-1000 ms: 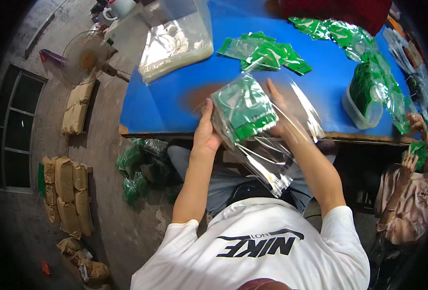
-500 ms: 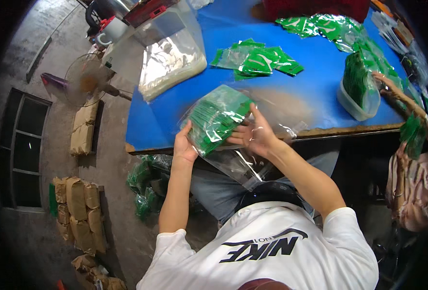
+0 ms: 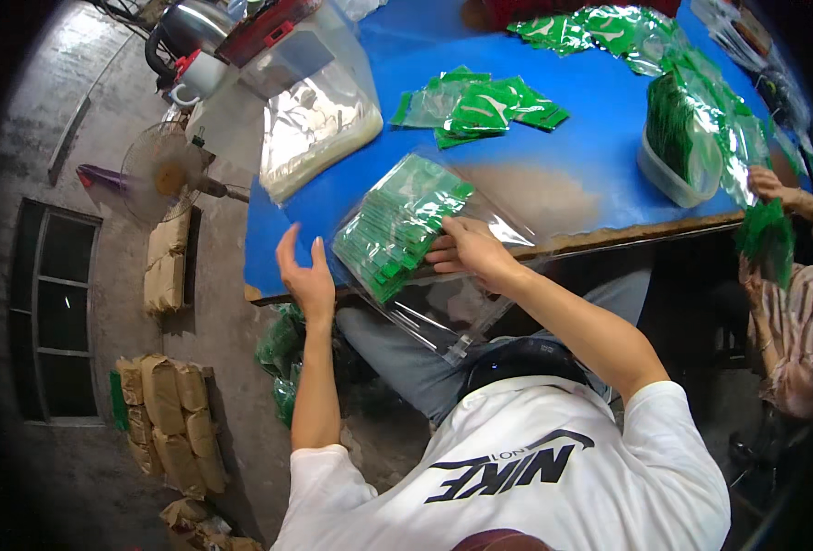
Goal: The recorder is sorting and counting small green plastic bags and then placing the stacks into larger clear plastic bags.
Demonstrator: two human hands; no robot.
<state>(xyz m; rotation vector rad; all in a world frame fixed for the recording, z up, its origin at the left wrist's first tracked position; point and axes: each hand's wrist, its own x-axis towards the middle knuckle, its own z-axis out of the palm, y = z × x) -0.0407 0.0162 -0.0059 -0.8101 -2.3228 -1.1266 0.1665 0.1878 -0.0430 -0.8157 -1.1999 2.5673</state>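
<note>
A clear plastic bag (image 3: 508,225) lies across the near edge of the table, its lower end hanging over my lap. Inside it is a fanned stack of small green packets (image 3: 397,225). My right hand (image 3: 475,255) is at the right side of the stack, thumb and curled fingers closed on the bag. Just left of the bag, apart from it, my left hand (image 3: 307,278) is open, with thumb and fingers spread and nothing in them.
Loose green packets (image 3: 480,108) lie farther back on the blue table (image 3: 333,197). A bin of clear bags (image 3: 319,124) stands left; a tub (image 3: 677,170) of green packets stands right. At far right, a co-worker's hand (image 3: 774,184) is by more green packets (image 3: 767,239). A fan (image 3: 163,170) is left.
My left hand has let go of the bag's left side and moved left, fingers spreading. The bag has settled lower and my right hand has closed at its side. The co-worker's hand has left the tub.
</note>
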